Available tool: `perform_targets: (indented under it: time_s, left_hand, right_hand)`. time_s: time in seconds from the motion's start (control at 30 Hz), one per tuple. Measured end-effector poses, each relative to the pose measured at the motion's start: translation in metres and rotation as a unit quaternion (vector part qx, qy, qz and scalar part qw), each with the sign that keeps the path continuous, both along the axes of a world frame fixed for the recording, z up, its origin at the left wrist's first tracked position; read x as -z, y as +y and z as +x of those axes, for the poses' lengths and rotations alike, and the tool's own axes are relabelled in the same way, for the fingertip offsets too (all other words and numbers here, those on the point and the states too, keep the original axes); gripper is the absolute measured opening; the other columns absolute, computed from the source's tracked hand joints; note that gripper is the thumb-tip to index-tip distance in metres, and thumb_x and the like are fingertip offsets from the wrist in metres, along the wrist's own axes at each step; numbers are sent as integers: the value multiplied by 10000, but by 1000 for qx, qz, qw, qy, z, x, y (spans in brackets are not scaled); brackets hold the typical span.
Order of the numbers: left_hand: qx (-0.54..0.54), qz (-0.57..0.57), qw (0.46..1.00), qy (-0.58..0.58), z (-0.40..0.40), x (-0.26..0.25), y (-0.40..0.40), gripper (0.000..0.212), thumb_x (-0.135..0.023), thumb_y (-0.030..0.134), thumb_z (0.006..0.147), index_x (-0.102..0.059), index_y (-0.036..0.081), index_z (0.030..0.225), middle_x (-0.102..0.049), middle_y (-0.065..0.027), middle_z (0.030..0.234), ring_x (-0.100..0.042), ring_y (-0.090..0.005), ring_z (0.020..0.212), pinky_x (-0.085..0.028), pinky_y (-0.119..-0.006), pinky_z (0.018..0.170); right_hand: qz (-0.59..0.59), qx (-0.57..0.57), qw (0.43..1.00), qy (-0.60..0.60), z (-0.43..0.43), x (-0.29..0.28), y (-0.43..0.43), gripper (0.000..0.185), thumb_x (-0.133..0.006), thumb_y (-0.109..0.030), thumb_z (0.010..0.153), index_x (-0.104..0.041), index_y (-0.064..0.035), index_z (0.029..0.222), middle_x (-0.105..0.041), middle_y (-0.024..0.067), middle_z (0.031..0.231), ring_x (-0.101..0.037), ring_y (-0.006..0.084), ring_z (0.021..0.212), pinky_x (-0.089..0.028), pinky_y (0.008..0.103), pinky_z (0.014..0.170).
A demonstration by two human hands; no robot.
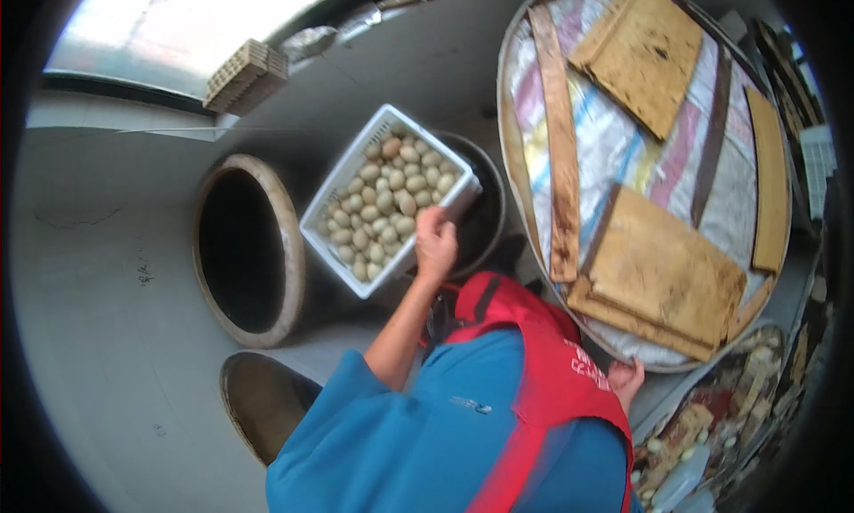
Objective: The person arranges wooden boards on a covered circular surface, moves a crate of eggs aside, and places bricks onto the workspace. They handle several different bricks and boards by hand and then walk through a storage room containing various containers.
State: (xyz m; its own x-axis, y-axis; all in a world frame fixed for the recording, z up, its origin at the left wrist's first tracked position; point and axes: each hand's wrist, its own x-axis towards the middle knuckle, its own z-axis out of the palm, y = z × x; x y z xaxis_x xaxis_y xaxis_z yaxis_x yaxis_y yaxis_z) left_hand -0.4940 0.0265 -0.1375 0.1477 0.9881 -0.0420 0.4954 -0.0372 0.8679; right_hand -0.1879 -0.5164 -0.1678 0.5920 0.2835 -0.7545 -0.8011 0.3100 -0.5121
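A white plastic crate (340, 267) full of greenish and brown eggs (393, 192) sits tilted in the view, between two large round vessels. My left hand (437, 245) grips its near right rim, the fingers bent over the edge. Low at the right, my right hand (624, 378) is beside the rim of a large round vat (514, 152), its fingers curled; whether they touch the rim is unclear. Woven plastic sheeting (660, 172) covers this vat, with wooden boards (667, 259) lying on it. What supports the crate is hidden.
An open dark jar (293, 273) with a thick pale rim stands left of the crate. Another round rim (477, 259) shows behind the crate, and a brown vessel (263, 406) lower left. A perforated brick (247, 76) rests on the window ledge. Debris (694, 419) lies lower right.
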Motion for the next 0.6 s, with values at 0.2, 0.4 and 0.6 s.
perform_targets:
  time_s: [0.2, 0.4, 0.6]
  left_hand:
    - [-129, -80, 988, -24, -78, 12, -23, 416, -704, 110, 932, -660, -30, 1322, -726, -140, 1082, -698, -208, 955, -566, -349, 874]
    - [-144, -90, 981, -90, -95, 2, 22, 519, -740, 80, 936, -591, -55, 1415, -662, -196, 1330, -727, -207, 932, -615, -311, 767]
    - [-126, -43, 983, -124, -81, 10, 182, 701, -780, 127, 944, -429, -101, 1506, -625, -221, 1343, -696, -166, 840, -577, -272, 638]
  right_hand:
    - [-8, -7, 1000, -20, -3, -13, 20, 121, -699, -233, 951, -701, -136, 1023, -743, 18, 972, -679, 181, 875, -522, 353, 724]
    - [-2, 1, 1000, -23, -5, -8, 25, 127, -698, -226, 943, -697, -124, 1019, -740, 39, 966, -682, 203, 840, -522, 366, 679]
    - [-19, -19, 999, -28, -3, 1, 15, 149, -677, -238, 936, -689, -120, 1026, -746, 36, 985, -692, 213, 850, -550, 364, 692]
